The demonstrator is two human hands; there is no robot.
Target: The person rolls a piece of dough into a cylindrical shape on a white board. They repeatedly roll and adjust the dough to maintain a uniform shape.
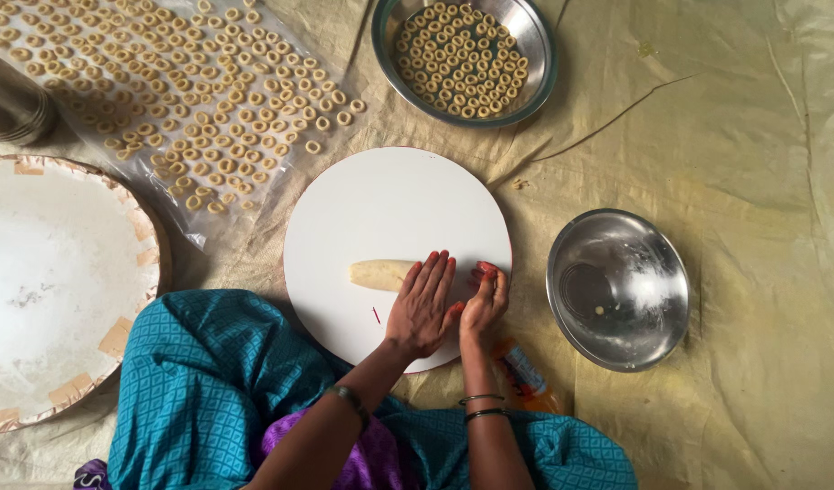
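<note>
The left hand (423, 304) lies flat and palm down, its 4 fingers (435, 272) straight, close together and pointing to the far side, the forearm running back toward the near left with 1 dark band at the wrist. Just right of it, the right hand (485, 299) is loosely curled with fingertips (486, 270) bent inward, touching the left hand's thumb side, 2 bangles on its wrist.

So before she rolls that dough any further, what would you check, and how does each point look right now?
1. Left hand flat on the dough roll: ok.
2. Right hand off the roll, curled on the white round board: ok.
3. Bare board ahead of the roll: ok.
4. Steel bowl beside the board, near the right hand: ok.
5. Room for more rings on the plastic sheet: ok.
6. Dough softness: cannot tell.
</note>
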